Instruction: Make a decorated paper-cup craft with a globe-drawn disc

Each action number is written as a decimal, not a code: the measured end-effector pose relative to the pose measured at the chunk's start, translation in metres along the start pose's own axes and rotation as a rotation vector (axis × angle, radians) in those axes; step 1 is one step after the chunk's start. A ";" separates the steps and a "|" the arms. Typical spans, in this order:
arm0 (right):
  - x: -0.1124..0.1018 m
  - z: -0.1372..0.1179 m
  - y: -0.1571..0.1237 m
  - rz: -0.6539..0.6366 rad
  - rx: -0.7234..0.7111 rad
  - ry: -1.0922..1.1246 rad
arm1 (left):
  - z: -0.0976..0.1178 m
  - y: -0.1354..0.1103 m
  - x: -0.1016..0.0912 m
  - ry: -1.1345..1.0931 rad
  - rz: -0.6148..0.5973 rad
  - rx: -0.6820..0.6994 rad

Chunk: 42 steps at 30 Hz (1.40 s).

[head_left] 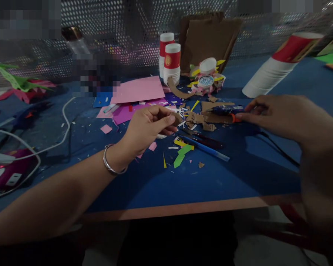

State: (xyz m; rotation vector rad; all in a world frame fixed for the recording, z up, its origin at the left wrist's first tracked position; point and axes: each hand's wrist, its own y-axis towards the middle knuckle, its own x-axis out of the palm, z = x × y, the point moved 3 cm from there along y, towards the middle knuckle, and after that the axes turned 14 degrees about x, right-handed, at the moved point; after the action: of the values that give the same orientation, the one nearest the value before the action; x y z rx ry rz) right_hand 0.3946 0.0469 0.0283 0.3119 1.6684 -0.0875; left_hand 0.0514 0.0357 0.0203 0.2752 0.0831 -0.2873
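Note:
Between the thumb and fingers of my left hand [157,122] is a small piece of brown cardboard [177,118], partly covered by the fingertips. My right hand [277,112] has its thumb and fingers on a dark blue glue gun [224,110] with an orange trigger, lying over a cardboard strip. The gun's nozzle points left, and its handle is mostly hidden behind my hand. Torn cardboard bits [195,118] lie between both hands. Just below them are a blue pen [208,147] and dark-handled scissors [208,140].
Stacked paper cups [172,62] stand at the back before a cardboard sheet [211,40]; another cup stack [280,66] leans at right. A decorated cup craft [207,75] sits between them. Pink paper [138,89] lies behind my left hand. A white cable [68,122] loops at left.

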 end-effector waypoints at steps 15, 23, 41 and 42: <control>-0.017 -0.047 -0.036 0.087 -0.008 0.111 | 0.018 -0.017 0.009 0.610 -0.500 0.109; 0.003 -0.087 -0.066 -0.258 -0.462 0.342 | 0.030 -0.026 0.019 1.090 -0.662 0.194; 0.014 -0.083 -0.067 -0.028 -0.827 0.289 | 0.020 -0.033 0.030 0.934 -0.818 0.319; 0.014 -0.084 -0.069 -0.020 -0.867 0.288 | 0.021 -0.035 0.032 0.953 -0.841 0.321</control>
State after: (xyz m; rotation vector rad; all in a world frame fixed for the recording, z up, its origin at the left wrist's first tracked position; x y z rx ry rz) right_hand 0.2949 0.0027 0.0164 -0.3658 1.8268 0.6797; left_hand 0.0727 -0.0113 0.0277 0.6770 1.1195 -0.9909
